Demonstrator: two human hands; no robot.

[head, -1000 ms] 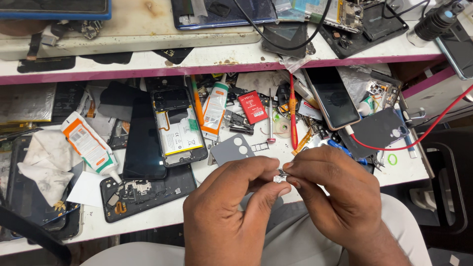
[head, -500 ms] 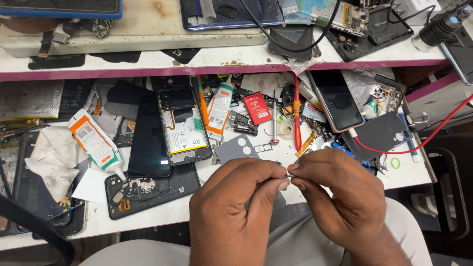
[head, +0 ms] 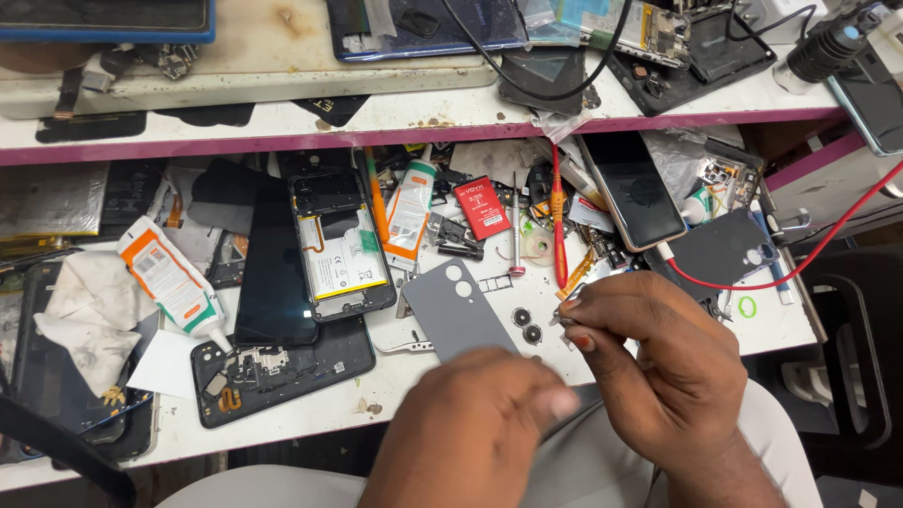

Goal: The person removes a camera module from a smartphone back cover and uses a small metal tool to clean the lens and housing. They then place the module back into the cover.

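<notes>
My right hand point(head: 658, 367) pinches a tiny metal part point(head: 567, 317) between thumb and forefinger, just above the bench's front edge. My left hand point(head: 480, 423) is blurred low in the middle, fingers curled, apart from the right hand; nothing shows in it. Just beyond the hands lies a grey phone back cover point(head: 466, 310) with two round lens rings point(head: 527, 325) beside it. An opened phone point(head: 339, 249) with its battery showing lies to the left next to a black screen panel point(head: 275, 273).
Glue tubes point(head: 169, 282) point(head: 409, 212), a red screwdriver point(head: 557, 226), a red battery point(head: 482, 207), a phone on a red cable point(head: 635, 193), a black phone frame point(head: 282, 372) and a crumpled cloth point(head: 89, 315) crowd the white bench. A shelf above point(head: 282, 118) carries more phone parts.
My hands have come apart: the left has dropped down and left, the right has kept the small part. The view has shifted a little.
</notes>
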